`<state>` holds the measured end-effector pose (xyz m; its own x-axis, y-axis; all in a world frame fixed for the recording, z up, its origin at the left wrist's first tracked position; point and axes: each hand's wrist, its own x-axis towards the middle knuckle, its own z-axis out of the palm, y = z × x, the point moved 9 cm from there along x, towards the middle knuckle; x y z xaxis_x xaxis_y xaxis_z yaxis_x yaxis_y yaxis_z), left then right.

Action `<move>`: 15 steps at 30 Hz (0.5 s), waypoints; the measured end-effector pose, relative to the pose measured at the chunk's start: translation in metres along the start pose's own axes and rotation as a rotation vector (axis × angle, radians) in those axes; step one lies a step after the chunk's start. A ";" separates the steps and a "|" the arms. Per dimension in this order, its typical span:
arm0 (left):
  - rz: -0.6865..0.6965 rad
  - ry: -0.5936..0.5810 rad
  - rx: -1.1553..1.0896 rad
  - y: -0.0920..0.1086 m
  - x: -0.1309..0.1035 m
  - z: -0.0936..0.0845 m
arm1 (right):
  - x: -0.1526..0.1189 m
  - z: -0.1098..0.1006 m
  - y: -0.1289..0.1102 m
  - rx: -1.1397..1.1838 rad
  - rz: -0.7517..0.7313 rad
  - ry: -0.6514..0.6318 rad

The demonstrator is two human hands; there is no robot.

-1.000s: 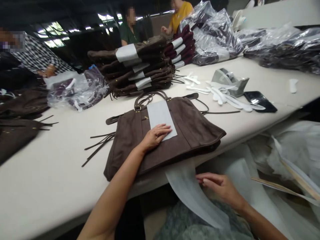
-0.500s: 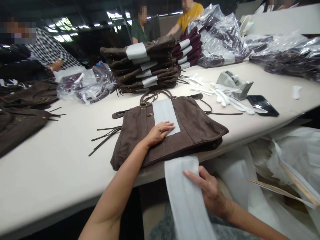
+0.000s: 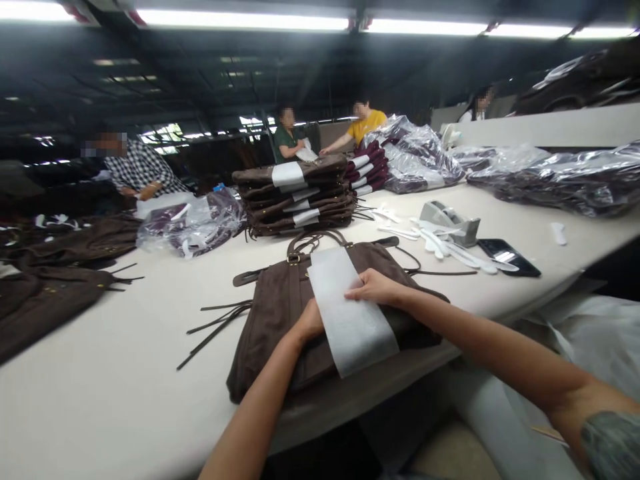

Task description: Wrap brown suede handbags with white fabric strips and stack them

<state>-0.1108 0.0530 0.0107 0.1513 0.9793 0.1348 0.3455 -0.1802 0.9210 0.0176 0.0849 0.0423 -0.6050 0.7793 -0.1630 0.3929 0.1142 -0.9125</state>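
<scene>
A dark brown handbag (image 3: 280,313) lies flat on the table before me, its handles pointing away and thin straps trailing at both sides. Over its middle runs a white paper strip (image 3: 357,333), whose near end hangs past the bag's front edge. My right hand (image 3: 376,288) pinches this strip between thumb and fingers near the bag's centre. My left hand (image 3: 311,321) rests on the bag at the strip's left edge; the paper covers its fingers, so their pose is hidden.
Behind the bag stands a stack of folded brown bags (image 3: 300,200) with paper bands. To the right are a tape dispenser (image 3: 450,223), white strap-like pieces (image 3: 435,243) and a phone (image 3: 510,257). Plastic-wrapped bags (image 3: 415,157) lie farther back. Several people work beyond the table.
My right hand has brought the paper strip up from below the table edge onto the bag. My left hand's fingers are now under the paper. The view has tilted up.
</scene>
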 end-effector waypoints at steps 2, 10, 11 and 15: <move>-0.036 0.011 -0.027 0.000 -0.001 -0.003 | 0.013 0.005 0.027 0.100 0.055 0.028; -0.119 0.075 -0.009 0.012 -0.001 -0.012 | 0.007 0.000 0.037 0.064 -0.096 0.328; -0.151 0.054 0.071 0.008 -0.003 -0.012 | 0.005 0.000 0.035 0.052 -0.070 0.357; -0.161 0.081 0.347 -0.017 0.005 -0.023 | 0.001 -0.009 0.026 -0.117 0.038 0.437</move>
<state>-0.1375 0.0628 0.0047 0.0006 0.9992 0.0402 0.6535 -0.0308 0.7563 0.0334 0.0939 0.0213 -0.2491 0.9685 0.0007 0.5000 0.1293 -0.8563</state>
